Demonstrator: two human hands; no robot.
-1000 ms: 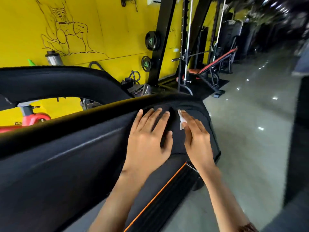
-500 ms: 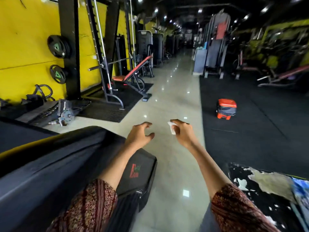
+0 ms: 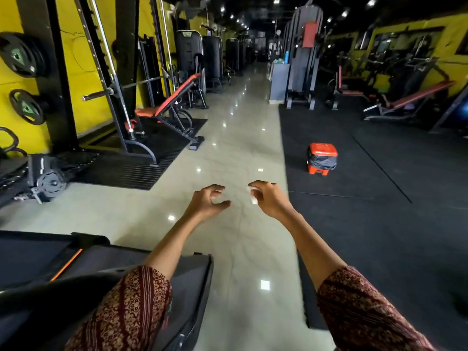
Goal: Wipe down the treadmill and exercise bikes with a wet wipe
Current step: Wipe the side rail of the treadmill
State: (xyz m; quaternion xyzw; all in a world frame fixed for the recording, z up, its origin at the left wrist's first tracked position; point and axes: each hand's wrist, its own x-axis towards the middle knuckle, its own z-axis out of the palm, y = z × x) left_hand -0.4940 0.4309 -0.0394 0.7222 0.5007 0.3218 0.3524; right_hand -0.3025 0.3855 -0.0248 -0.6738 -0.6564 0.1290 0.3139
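Sleeves (image 3: 121,315) of maroon cloth with a fine cream block print cover both forearms at the near edge of the view. At 7 to 8 o'clock sits the treadmill (image 3: 101,272): matte black moulded plastic with rounded corners and a thin orange stripe beside its dark belt. Neither of the hands touches it. Both arms reach forward over the glossy pale tile floor (image 3: 235,249), which mirrors the ceiling lights as small white squares. At centre the left hand (image 3: 206,202) hangs loosely clawed with fingers spread and curled, holding nothing. Just beside it at 1 o'clock, the right hand (image 3: 268,198) pinches a small crumpled white wet wipe (image 3: 253,197) between thumb and fingers. Black rubber matting (image 3: 367,211) with a dull grain runs along the right side from 3 to 5 o'clock. On it, further out at 2 o'clock, stands a squat orange plastic bin (image 3: 322,159) lined with a black bag. At 10 o'clock a slanted bench (image 3: 174,102) with red padding stands by a steel rack (image 3: 111,92), and round black weight plates (image 3: 24,58) with green centres hang against the yellow wall. Any lettering on them is too blurred to read. Dark machines line the aisle toward 12 o'clock.
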